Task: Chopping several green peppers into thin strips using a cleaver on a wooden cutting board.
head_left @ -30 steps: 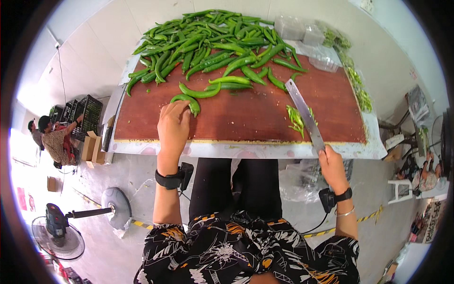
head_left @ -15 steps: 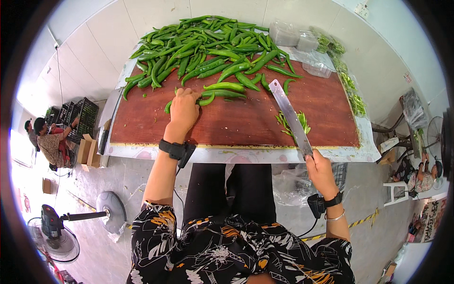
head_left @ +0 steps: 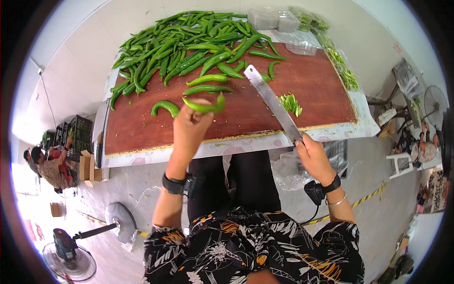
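My left hand (head_left: pixel 193 124) is closed on a curved green chili pepper (head_left: pixel 203 107), raised above the near part of the brown cutting board (head_left: pixel 142 135). In my right hand (head_left: pixel 312 154) is the handle of a long knife (head_left: pixel 275 105); its broad steel blade slants up and left over the board. A small heap of cut chili strips (head_left: pixel 290 104) lies just right of the blade. Several whole peppers lie loose near my left hand, among them a bent one (head_left: pixel 165 108). Behind them spreads a big pile of whole green chili peppers (head_left: pixel 175 45).
Clear plastic boxes (head_left: pixel 263 19) stand at the back, with an open one (head_left: pixel 301 48) on the board's far edge. Bagged cut chilies (head_left: pixel 347 78) line the right side. A dark-handled blade (head_left: pixel 99 150) lies at the left edge. Fans and other people are farther off.
My left hand has picked up a curved pepper from the board and lifted it toward me and to the right. The knife still points up and left; the whole view has shifted slightly.
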The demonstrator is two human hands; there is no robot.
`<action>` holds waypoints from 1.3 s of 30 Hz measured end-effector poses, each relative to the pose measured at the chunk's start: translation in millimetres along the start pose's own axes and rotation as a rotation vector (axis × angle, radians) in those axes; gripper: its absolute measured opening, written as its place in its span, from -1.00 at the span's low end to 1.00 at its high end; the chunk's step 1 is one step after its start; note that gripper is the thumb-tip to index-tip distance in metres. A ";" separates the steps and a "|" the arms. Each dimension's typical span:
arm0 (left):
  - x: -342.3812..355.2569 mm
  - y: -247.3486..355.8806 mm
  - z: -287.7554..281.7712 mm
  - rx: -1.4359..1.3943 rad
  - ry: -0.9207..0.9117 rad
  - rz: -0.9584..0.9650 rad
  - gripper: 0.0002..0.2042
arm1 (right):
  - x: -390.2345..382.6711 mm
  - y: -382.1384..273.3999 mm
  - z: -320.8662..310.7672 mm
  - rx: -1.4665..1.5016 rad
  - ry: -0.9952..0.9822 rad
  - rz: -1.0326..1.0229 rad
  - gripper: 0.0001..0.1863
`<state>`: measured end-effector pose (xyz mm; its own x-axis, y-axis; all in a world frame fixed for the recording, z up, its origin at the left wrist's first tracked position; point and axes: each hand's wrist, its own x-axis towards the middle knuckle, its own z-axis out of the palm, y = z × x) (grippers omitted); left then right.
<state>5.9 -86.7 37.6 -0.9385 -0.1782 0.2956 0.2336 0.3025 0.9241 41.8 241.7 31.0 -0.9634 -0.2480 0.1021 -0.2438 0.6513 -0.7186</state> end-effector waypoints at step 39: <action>-25.3 -22.2 -3.5 -0.118 -0.110 -0.226 -0.86 | 3.6 -16.0 -6.5 -0.593 -0.212 -0.248 -0.84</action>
<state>25.3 -92.2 10.5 -0.9906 -0.1244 0.0568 0.0372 0.1545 0.9873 41.4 235.1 47.4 -0.8428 -0.5371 0.0347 -0.5335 0.8251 -0.1861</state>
